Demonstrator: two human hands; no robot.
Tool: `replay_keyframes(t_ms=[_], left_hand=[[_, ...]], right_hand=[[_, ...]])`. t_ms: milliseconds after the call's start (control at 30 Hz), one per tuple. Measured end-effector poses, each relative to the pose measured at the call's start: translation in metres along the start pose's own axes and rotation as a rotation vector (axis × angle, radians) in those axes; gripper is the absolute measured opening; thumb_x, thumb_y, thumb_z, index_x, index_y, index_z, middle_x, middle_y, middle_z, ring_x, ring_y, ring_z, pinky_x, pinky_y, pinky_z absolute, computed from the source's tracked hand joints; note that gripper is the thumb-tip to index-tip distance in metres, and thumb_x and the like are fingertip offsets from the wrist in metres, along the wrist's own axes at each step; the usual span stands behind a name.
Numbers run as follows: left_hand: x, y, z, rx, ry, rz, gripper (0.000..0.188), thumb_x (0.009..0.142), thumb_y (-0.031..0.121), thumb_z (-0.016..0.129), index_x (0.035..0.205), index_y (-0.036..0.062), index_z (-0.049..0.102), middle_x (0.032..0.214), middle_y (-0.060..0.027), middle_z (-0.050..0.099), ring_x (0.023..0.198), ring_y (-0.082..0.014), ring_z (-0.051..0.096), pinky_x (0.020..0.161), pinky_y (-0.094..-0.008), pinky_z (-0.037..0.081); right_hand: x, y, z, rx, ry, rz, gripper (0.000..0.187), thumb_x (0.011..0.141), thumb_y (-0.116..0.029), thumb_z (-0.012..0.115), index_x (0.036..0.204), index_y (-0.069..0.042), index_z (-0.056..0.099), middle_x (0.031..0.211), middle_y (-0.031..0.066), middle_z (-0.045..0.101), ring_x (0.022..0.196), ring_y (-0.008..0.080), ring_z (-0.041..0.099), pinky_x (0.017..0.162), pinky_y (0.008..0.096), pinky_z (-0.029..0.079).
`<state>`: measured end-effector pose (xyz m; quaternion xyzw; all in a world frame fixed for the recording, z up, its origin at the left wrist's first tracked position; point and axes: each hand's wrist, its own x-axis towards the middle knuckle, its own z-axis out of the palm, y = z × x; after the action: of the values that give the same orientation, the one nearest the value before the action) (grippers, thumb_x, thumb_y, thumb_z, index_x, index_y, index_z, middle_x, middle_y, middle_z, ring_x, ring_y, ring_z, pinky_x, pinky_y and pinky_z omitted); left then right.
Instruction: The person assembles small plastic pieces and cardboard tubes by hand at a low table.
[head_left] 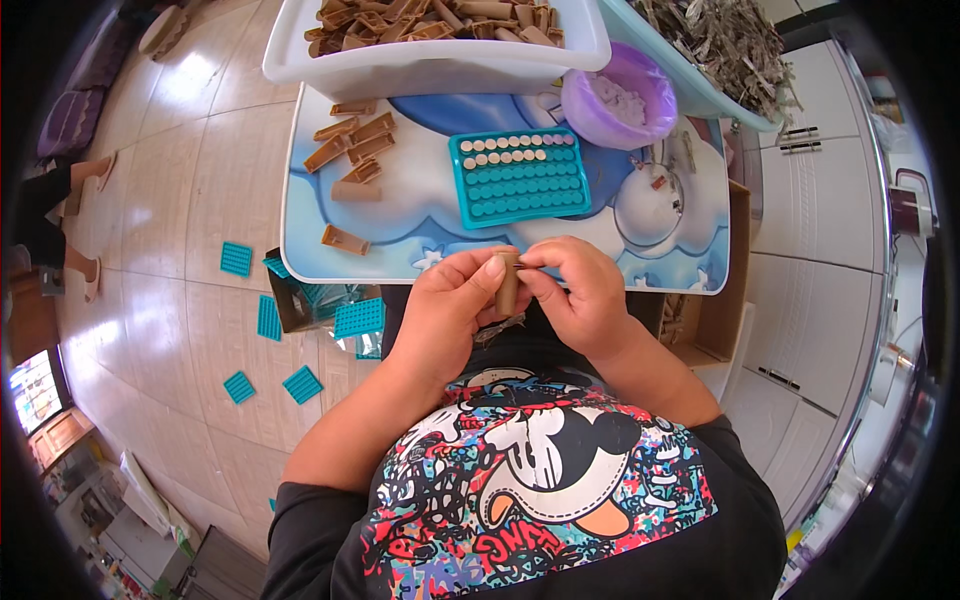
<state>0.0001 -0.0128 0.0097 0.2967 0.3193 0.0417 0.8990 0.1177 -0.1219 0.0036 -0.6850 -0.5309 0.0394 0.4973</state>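
Note:
My left hand [452,298] is closed around a brown, hollow-looking plastic piece [508,292], held upright over the table's near edge with the thumb on its upper part. The fingertips of my right hand [578,292] are pinched together against the piece's upper right side; anything small between them cannot be made out. Just beyond my hands lies a teal tray [528,207] with rows of round spots. Pale round discs [505,157] sit in its two far rows. Several loose brown pieces [345,240] lie on the table to the left.
A white bin [430,75] heaped with brown pieces stands at the far side. Beside it are a lined purple bowl [620,115] and a light blue tub [690,70] of grey-brown strips. Teal trays [302,384] lie on the floor; a person's legs [60,220] show at left.

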Motion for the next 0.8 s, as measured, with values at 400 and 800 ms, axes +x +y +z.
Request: replay_keyframes(t_ms=[400,800], left_hand=[[0.001,0.0,-0.008,-0.007,-0.034,-0.02,0.027,0.094,0.023,0.052,0.104,-0.0018,0.056,0.087,-0.0083,0.061,0.082,-0.0175,0.063,0.076,-0.0299,0.054],[0.022,0.058,-0.047,1.555,0.596,1.268,0.023,0.074,0.016,0.072,0.09,0.0072,0.06,0.089,-0.007,0.061,0.086,-0.0263,0.055,0.078,-0.0378,0.042]], right_hand=[[0.001,0.008,-0.008,0.107,-0.126,0.089,0.019,0.077,-0.006,0.066,0.093,-0.001,0.057,0.088,0.0122,0.06,0.079,0.026,0.06,0.07,0.0325,0.048],[-0.042,0.039,-0.105,0.778,0.134,0.555,0.051,0.078,-0.041,0.071,0.102,0.001,0.058,0.089,0.0061,0.059,0.081,0.0132,0.056,0.071,0.0256,0.045]])
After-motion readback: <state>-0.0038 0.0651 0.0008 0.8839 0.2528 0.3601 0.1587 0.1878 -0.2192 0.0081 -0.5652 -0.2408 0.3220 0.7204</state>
